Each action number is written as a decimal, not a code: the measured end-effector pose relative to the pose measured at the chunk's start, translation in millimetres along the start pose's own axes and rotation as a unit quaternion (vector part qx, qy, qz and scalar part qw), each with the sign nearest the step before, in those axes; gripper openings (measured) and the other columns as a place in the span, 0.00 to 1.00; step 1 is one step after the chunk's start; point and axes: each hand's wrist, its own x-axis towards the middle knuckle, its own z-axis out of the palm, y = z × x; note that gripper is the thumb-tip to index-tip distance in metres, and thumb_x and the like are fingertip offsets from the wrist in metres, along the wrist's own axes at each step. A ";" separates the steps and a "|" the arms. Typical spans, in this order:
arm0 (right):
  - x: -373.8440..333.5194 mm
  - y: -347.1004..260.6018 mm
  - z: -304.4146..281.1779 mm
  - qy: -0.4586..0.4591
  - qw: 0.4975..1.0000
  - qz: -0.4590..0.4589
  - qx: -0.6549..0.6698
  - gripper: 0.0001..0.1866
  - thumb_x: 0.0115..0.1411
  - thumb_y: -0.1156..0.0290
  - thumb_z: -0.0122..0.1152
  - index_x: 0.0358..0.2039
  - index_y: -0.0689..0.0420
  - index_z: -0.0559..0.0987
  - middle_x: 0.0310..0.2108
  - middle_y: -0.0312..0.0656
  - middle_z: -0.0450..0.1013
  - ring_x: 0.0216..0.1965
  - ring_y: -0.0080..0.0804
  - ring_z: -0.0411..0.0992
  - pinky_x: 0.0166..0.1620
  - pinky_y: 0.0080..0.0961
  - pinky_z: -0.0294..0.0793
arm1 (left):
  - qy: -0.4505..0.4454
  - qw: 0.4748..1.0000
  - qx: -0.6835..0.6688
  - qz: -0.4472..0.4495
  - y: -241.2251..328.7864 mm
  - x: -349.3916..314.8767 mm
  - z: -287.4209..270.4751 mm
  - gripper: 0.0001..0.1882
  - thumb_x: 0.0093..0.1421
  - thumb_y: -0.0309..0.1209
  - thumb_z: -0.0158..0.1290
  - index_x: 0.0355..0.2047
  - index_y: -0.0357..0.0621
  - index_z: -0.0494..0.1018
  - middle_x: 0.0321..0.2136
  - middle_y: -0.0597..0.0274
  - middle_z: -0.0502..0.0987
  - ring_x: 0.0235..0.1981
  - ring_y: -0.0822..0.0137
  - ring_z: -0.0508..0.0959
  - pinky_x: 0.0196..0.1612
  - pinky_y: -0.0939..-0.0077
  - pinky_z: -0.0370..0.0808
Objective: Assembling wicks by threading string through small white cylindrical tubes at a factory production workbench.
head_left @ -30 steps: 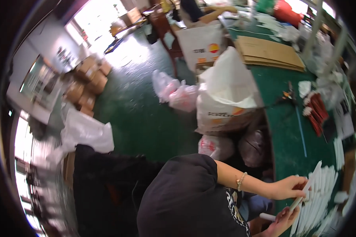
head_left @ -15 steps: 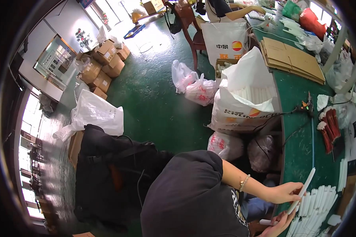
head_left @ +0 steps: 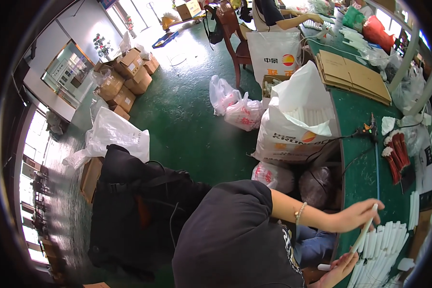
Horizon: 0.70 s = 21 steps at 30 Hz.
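A slim white tube [head_left: 362,235] slants between my hands over the green table. My left hand [head_left: 356,215], with a beaded bracelet at the wrist, has its fingers closed around the tube's upper end. Lower down, my right hand [head_left: 340,270] grips the tube's bottom end. A second short white piece [head_left: 324,267] sticks out beside the right palm; most of it is hidden by the hand. Right beside both hands lies a pile of similar white tubes [head_left: 386,240], with thin wires among the lower ones.
On the green table [head_left: 353,192] lie a glue gun [head_left: 368,128] with its cable, red-handled bundles [head_left: 397,156] and flat cardboard [head_left: 353,77]. A big white sack [head_left: 293,139] of tubes stands by the table edge. Farther off, a co-worker's arm [head_left: 295,21] reaches over the table.
My left hand has slid from the tube's middle up to its upper end. The tube stands somewhat steeper, and my right hand stays at its lower end.
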 end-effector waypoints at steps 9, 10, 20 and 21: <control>-16.7 -6.1 -0.7 -0.016 1.000 -0.017 -0.001 0.11 0.58 0.67 0.41 0.41 0.57 0.65 0.18 0.31 0.60 0.17 0.16 0.56 0.19 0.13 0.57 | 0.007 0.999 0.004 0.050 21.9 1.2 9.1 0.13 0.60 0.36 0.38 0.30 0.37 0.65 0.25 0.60 0.73 0.26 0.73 0.74 0.30 0.81 0.71; -17.5 -6.9 -1.4 -0.018 1.000 -0.018 -0.001 0.11 0.58 0.67 0.41 0.40 0.57 0.65 0.18 0.31 0.60 0.17 0.16 0.56 0.19 0.12 0.57 | 0.027 0.999 -0.016 0.043 25.5 -1.2 10.9 0.14 0.60 0.36 0.39 0.29 0.37 0.66 0.26 0.60 0.73 0.27 0.73 0.74 0.30 0.81 0.71; -23.2 -4.0 -7.9 -0.050 0.998 -0.033 -0.008 0.09 0.59 0.66 0.42 0.37 0.56 0.66 0.19 0.31 0.60 0.17 0.15 0.56 0.19 0.11 0.57 | 0.031 0.999 -0.019 -0.028 39.0 -5.0 7.5 0.12 0.56 0.36 0.46 0.30 0.39 0.71 0.25 0.62 0.74 0.26 0.74 0.74 0.29 0.83 0.71; -23.9 -3.7 -8.8 -0.052 0.998 -0.033 -0.010 0.09 0.59 0.66 0.42 0.37 0.56 0.66 0.19 0.31 0.60 0.17 0.15 0.56 0.19 0.11 0.57 | 0.035 0.999 -0.018 -0.004 37.6 -4.2 7.8 0.12 0.56 0.36 0.46 0.30 0.39 0.71 0.24 0.62 0.74 0.26 0.74 0.74 0.28 0.84 0.71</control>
